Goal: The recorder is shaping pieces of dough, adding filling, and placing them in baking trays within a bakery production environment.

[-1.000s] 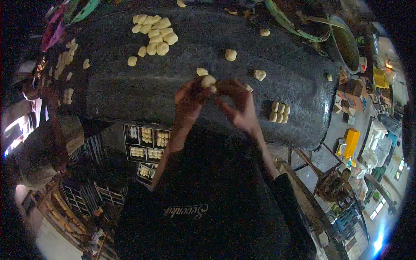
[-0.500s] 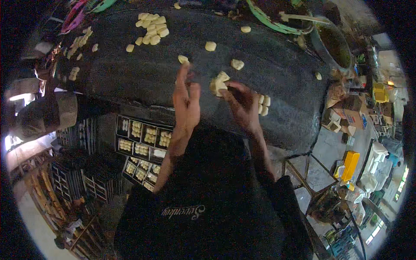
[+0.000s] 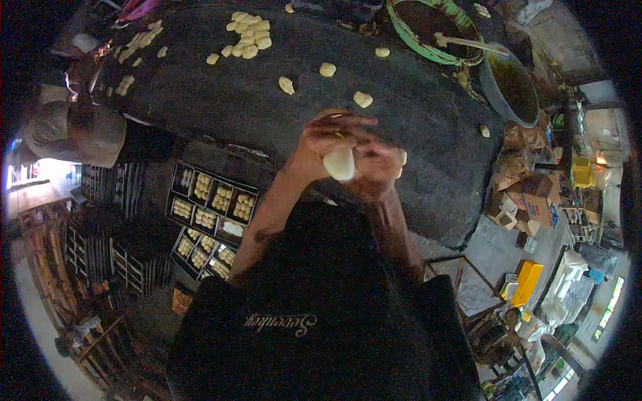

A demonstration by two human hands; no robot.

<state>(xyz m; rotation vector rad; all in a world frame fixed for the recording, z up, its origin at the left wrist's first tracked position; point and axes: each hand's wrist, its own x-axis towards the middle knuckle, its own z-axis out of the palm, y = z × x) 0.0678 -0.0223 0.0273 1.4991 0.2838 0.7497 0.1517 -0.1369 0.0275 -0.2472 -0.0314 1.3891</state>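
A pale, smooth lump of dough (image 3: 340, 162) is between my two hands above the dark worktable (image 3: 200, 100). My left hand (image 3: 319, 144) curls over its top and left side. My right hand (image 3: 378, 167) is pressed close at its right, smeared by motion, so its fingers are unclear. Beyond them lie loose dough pieces (image 3: 362, 99), (image 3: 327, 69) and a cluster of several pieces (image 3: 249, 37). More dough shows partly behind my right hand.
Black divided trays of dough pieces (image 3: 221, 197) stand below the table's near left edge. A green-rimmed bowl (image 3: 403, 37) with a stick and a grey basin (image 3: 508, 83) sit back right. A co-worker in beige (image 3: 73, 134) is at left; cardboard boxes (image 3: 531, 197) lie at right.
Half a second ago my hands were apart, dough in the right one and left fingers spread. Now they have come together around a rounder lump, the left hand curled over it.
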